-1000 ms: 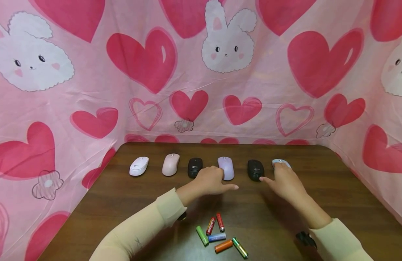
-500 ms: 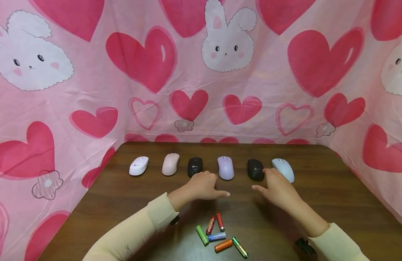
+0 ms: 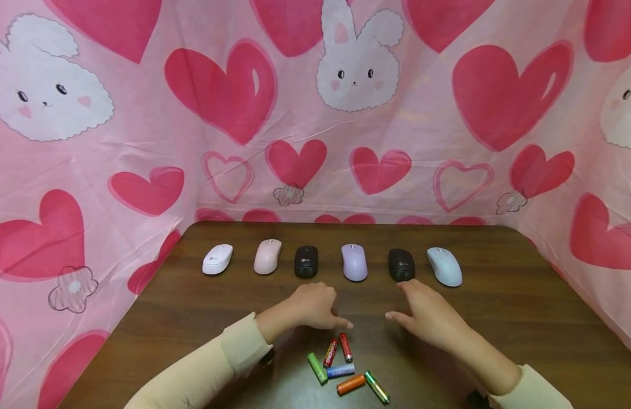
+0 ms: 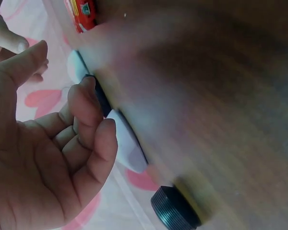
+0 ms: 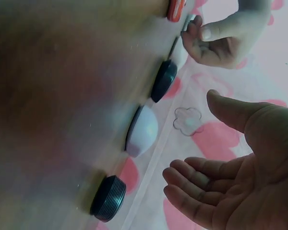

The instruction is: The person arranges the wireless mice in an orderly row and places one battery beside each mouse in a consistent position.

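In the head view my left hand point(image 3: 314, 307) hovers over the table, just in front of a black mouse point(image 3: 306, 261), thumb pointing right. My right hand point(image 3: 429, 315) is level with it, its fingertips near the front of another black mouse point(image 3: 401, 264). Both wrist views show the fingers loosely bent with nothing held. Between and below the hands lie loose batteries: two red ones, one point(image 3: 331, 353) beside the other point(image 3: 345, 347), a green one point(image 3: 318, 368), a blue one point(image 3: 341, 371), an orange one point(image 3: 351, 385) and a green-gold one point(image 3: 377, 388).
The mouse row also holds a white mouse point(image 3: 218, 259), a pink mouse point(image 3: 267, 257), a lilac mouse point(image 3: 354, 262) and a pale blue mouse point(image 3: 445, 266). They stand toward the back of the brown wooden table point(image 3: 203, 318). A pink heart-and-rabbit cloth point(image 3: 356, 130) surrounds the back and sides.
Both hands have drawn back from the mouse row toward me. The right hand has left the pale blue mouse, now fully in sight. Mice and batteries keep their places.
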Motion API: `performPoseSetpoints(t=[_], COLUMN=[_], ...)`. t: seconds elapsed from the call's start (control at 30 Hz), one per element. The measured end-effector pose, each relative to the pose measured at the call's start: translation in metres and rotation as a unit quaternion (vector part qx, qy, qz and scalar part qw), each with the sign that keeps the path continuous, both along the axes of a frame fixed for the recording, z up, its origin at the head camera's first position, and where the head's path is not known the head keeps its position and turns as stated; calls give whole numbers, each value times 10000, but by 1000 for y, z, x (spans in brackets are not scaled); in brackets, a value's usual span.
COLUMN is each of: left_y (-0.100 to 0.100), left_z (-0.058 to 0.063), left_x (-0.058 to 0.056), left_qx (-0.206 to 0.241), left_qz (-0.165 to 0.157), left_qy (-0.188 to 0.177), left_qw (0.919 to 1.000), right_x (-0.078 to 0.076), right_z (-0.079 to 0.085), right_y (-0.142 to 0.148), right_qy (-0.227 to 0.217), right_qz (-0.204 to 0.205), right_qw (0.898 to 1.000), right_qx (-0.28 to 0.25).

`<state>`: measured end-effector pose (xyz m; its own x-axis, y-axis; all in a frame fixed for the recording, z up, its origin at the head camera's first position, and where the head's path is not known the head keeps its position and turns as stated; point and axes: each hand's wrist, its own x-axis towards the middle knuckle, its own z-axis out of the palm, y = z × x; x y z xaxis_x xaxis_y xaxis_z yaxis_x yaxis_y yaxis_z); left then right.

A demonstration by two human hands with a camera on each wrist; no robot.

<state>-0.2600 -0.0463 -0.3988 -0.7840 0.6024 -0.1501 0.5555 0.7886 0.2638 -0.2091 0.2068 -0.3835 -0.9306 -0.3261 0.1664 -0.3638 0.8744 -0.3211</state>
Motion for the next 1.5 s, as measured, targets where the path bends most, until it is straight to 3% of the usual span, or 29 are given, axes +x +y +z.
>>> performPoseSetpoints(t=[0.37,0.63,0.83,1.0,1.27,1.5], left_y=[-6,-6,-6,-5,-3,-1], left_z=[-1,-2,-1,-1,-3,-6], left_x=[14,21,23,24,25,28], left_qx=[-187,-459,-597,-749,-872,-864], left_qz=[-186,-243,-282,-289,-277,-299], left_qy=[-275,-214,-325,-371,-573,-350], left_qw=[9993,9984,9973,9961,9942,9952], right_x=[18,25,30,36,44,48], right_z=[-3,-7,-8,-9,-10,-11], right_y=[-9,-12,-14,-18,-25,-29], right_qy=[-352,-345,-564,-1045,-1684,-1926], right_qz=[351,1066,1581,2019,2157,2180], right_qw=[9987,9937,9858,9737,9614,9559], right_qx=[-85,50,98,131,288,401])
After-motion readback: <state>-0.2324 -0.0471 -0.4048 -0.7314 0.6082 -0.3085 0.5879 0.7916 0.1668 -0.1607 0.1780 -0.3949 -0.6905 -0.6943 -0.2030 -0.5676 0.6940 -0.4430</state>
